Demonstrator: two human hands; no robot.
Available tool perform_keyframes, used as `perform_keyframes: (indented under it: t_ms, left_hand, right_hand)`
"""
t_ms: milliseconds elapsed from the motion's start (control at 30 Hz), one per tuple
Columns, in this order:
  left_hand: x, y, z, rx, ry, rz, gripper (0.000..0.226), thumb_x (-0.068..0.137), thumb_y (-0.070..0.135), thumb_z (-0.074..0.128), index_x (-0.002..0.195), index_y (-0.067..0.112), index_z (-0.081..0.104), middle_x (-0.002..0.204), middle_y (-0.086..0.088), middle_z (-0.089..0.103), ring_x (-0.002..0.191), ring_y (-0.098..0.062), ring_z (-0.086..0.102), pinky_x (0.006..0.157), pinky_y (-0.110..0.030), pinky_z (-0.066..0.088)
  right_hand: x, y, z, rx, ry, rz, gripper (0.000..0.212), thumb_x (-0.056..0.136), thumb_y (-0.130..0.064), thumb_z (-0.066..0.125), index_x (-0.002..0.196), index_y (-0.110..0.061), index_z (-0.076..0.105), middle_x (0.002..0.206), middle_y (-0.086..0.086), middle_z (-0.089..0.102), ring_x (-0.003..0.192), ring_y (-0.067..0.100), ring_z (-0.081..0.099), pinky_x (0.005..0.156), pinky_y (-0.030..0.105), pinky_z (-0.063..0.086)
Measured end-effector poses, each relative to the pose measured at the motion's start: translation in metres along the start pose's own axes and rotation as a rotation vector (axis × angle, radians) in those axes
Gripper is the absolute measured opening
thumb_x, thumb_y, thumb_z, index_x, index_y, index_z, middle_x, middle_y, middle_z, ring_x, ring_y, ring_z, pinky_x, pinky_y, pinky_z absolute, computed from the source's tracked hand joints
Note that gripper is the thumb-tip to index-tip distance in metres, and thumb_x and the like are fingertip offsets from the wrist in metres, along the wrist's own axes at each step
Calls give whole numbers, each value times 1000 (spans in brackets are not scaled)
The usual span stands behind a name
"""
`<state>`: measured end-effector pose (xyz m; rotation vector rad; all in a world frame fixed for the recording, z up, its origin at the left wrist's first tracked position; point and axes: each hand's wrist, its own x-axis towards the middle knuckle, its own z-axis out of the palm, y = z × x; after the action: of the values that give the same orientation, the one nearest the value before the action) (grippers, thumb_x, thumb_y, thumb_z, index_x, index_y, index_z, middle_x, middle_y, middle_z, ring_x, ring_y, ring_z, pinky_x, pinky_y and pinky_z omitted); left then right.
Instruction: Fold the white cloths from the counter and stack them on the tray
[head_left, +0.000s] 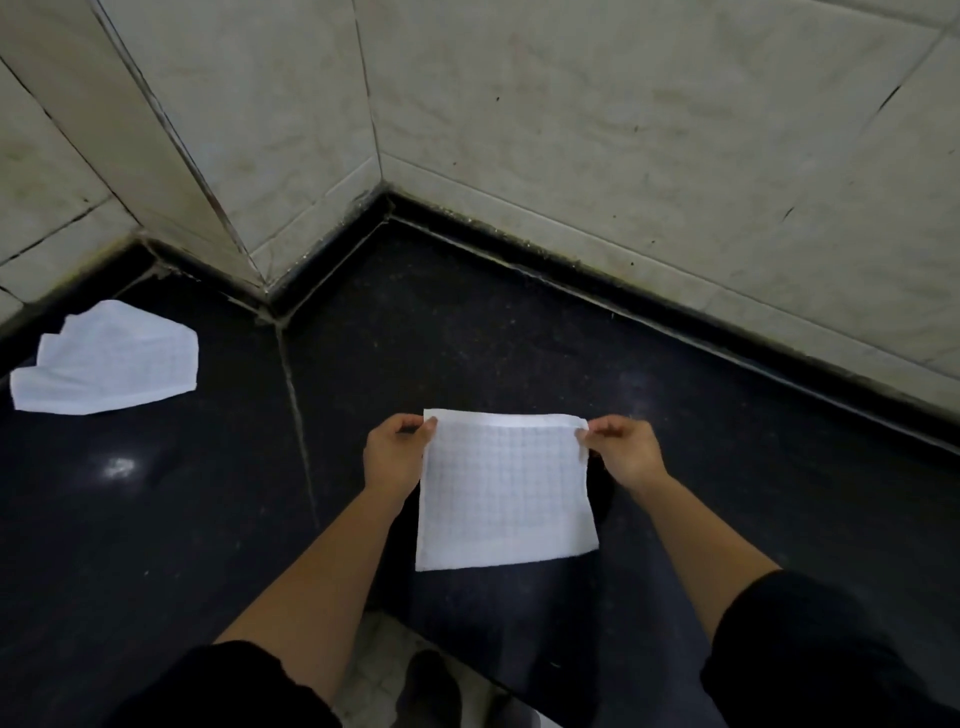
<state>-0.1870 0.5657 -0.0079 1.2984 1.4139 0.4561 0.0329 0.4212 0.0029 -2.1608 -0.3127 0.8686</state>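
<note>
Evenly, left hand (395, 457) and right hand (623, 452) each pinch a top corner of the white cloth (506, 493)

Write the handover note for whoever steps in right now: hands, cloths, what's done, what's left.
Left hand: pinches the top left corner of the white cloth.
Right hand: pinches its top right corner.
The cloth is spread open between the hands over the dark counter and looks unfolded.
A second white cloth lies crumpled on the counter, far left.
The tray is not in view.
Done: no folded cloth shows.
Left: fold both cloths and stack them on the tray.
</note>
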Motion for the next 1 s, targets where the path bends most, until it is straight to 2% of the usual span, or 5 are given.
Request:
perform_keyframes:
  t_ms: [133,333,467,667,1000]
  left_hand:
    - [8,11,-1,-72,62,94,6,89,28,66,91,22,66,89,4,68,88,-14,66,86,-41,56]
    - [11,9,-3,96,20,33,41,90,34,65,126,15,57,113,1,62,103,-16,60,87,-28,46]
    - [-17,-22,-11,296,50,-6,42,91,36,63,121,9,54,102,-3,59,97,-20,59,75,-25,42]
    - [-54,-57,-17,516,-60,7,37,89,43,63,106,14,48,79,2,57,75,-16,58,65,-30,47]
    - [-68,-50,-17,177,-305,-119,38,91,9,62,126,23,57,84,-9,66,72,-17,66,64,-24,54]
  right_hand:
    - [5,-12,7,133,57,-59,5,88,-14,69,83,-16,68,84,5,71,78,21,67,68,30,52]
    - [19,-6,13,135,5,2,25,86,-6,69,110,-11,66,103,6,67,97,22,65,85,37,56]
    - [11,14,6,-33,31,71,12,84,-16,71,94,-15,64,98,8,70,91,24,67,88,44,56]
    - [-41,34,-12,-117,-312,122,39,79,-45,74,93,-9,70,89,1,70,82,16,65,65,26,51]
    - [-50,45,-19,-55,-373,103,16,82,-20,75,78,-10,64,75,3,72,68,14,67,58,23,52]
